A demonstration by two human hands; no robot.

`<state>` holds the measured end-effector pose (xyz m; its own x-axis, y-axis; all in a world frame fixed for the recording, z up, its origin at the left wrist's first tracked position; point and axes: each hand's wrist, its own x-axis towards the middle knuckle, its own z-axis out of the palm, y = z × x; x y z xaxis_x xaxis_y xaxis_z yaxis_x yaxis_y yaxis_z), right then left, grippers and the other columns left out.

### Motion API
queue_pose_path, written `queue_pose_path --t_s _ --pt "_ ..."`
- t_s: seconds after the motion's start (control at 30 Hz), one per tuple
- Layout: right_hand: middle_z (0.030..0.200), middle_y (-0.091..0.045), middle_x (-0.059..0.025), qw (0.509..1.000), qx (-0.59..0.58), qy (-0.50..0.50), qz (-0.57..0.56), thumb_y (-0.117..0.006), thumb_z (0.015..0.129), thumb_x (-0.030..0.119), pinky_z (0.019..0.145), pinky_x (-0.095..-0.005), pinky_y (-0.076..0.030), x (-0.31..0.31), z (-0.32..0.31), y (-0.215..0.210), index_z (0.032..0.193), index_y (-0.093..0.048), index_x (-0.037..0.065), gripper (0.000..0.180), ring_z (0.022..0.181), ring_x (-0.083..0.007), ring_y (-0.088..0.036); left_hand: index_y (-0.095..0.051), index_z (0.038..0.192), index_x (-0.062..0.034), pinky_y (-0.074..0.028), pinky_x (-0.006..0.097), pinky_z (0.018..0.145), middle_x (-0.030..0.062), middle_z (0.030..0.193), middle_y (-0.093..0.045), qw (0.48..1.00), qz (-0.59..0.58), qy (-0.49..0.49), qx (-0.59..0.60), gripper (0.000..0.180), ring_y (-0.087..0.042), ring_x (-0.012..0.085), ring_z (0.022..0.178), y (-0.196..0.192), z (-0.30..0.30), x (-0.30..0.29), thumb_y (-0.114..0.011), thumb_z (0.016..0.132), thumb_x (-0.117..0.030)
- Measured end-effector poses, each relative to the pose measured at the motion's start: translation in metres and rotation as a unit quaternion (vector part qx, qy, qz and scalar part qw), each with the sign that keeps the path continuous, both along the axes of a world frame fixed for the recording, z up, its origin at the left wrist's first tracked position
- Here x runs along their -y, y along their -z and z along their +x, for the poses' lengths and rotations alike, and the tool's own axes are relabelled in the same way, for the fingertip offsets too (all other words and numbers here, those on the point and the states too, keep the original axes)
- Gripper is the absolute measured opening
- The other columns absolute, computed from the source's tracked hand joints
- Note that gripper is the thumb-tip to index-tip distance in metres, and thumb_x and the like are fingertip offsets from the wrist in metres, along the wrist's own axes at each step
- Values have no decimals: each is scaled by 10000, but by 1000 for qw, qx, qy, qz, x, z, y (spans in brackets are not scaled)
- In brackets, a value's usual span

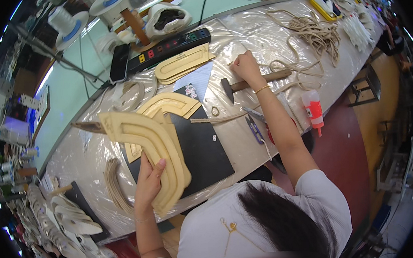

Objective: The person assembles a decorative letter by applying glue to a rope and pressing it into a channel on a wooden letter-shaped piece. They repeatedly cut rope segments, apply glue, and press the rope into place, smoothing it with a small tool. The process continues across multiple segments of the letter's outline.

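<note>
My left hand [148, 181] grips a curved, cream-coloured grooved template [162, 149], thumb on its face, and holds it tilted over a black board [208, 153]. Behind it, a similar curved piece [168, 103] lies partly hidden. My right hand [247, 68] is reached forward over the plastic-covered table, fingers closed; whatever they pinch, if anything, is too small to make out. Just below that hand rests a hammer [256, 80] with a dark head and wooden handle. Beige cord [220, 118] runs across beneath the hammer, beside a small ring of cord [215, 111].
Purple thread snips [254, 130] and a red-and-white squeeze bottle [313, 111] lie near the front edge at right. Tangled cord [313, 35] is heaped at far right. Long cream templates [182, 65], a power strip [168, 49] and a phone [120, 63] lie at the back.
</note>
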<state>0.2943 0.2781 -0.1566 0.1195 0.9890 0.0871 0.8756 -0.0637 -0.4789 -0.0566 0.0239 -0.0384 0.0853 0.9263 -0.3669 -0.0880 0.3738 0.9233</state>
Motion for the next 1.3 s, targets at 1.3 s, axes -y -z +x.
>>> queue_pose_path --t_s 1.3 --pt "947 -664 -120 446 -786 -372 -211 -543 1026 174 948 -395 -483 161 -75 -106 1044 -454 89 125 844 -222 -657 -509 1293 15 -555 385 904 123 1147 -653 945 54 -88 310 645 -671 247 1018 35 16 -4 -835 799 -243"
